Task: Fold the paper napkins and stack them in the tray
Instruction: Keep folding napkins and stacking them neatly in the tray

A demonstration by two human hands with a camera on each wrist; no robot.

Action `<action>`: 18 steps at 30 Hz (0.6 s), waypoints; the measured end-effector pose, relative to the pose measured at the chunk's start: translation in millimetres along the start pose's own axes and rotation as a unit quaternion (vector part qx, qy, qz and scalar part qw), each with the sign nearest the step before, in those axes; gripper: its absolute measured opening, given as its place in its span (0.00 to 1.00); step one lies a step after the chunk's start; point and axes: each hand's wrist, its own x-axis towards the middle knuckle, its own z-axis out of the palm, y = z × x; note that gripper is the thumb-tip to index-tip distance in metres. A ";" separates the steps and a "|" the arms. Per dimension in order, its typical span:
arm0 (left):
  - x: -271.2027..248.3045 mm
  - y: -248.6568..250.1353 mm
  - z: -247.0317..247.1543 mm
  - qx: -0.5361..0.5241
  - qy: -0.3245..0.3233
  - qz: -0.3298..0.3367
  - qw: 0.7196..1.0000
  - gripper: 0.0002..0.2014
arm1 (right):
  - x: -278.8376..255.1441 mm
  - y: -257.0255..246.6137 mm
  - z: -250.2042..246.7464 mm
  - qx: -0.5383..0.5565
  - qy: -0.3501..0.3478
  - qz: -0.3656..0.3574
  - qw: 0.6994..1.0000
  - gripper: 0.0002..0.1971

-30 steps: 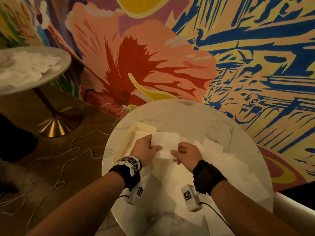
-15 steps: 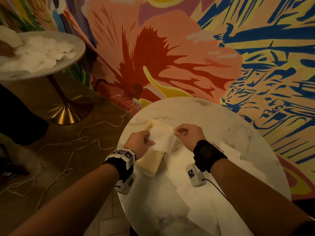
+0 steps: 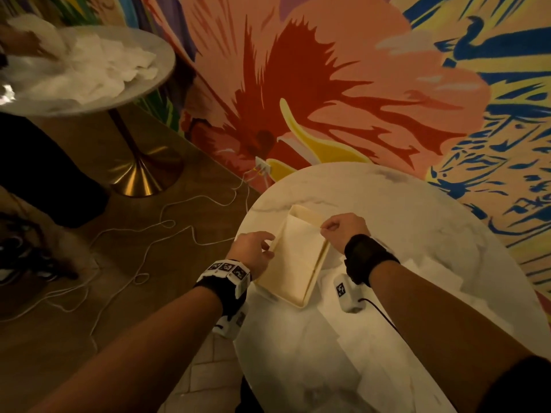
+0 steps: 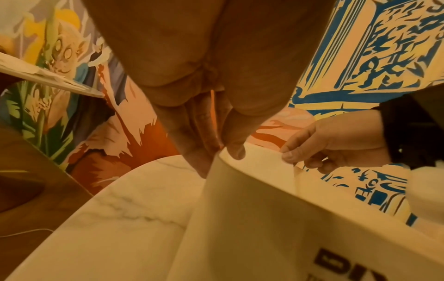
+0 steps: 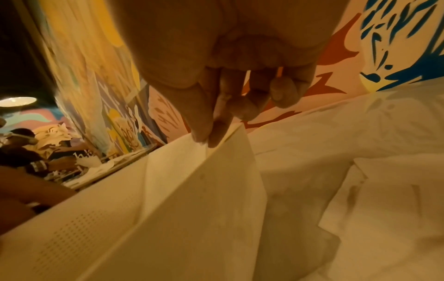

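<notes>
Two hands at one folded paper napkin, held over the cream tray on the round marble desk. Left hand at the napkin's left corner, grip narrow — thumb and fingertips pinching the paper edge, seen close in the left wrist view. Right hand at the far right corner, grip likewise narrow, thumb and forefinger pinched on the napkin's top edge, other fingers curled loosely behind. Napkin hanging as a flat sheet between the two pinches, lower part down inside the tray; whether touching the tray floor, cannot tell. Tray lying at a slant near the desk's left edge, one long wall just beside the right wrist. Several loose white napkins spread flat on the desk to the right of the tray and toward the near edge, overlapping each other. Black wristbands on both wrists, white tagged camera units below them. Beyond — a second round table on a brass pedestal, heaped with crumpled white napkins, another person's hand at its far left. White cords trailing across the brown floor. Bright floral mural covering the wall behind.
</notes>
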 end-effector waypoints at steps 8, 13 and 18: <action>0.4 -1.7 -1.6 -0.004 -0.013 -0.005 1.000 0.20 | 7.0 -2.4 11.9 -0.043 -0.016 0.026 0.999 0.09; -0.2 -2.1 -1.6 -0.008 -0.015 -0.003 1.000 0.21 | 3.5 -3.1 12.1 -0.108 -0.019 0.012 0.994 0.07; 0.3 -3.5 -1.0 -0.004 -0.009 0.007 1.000 0.20 | -5.4 -1.6 5.3 -0.167 -0.032 -0.018 0.985 0.19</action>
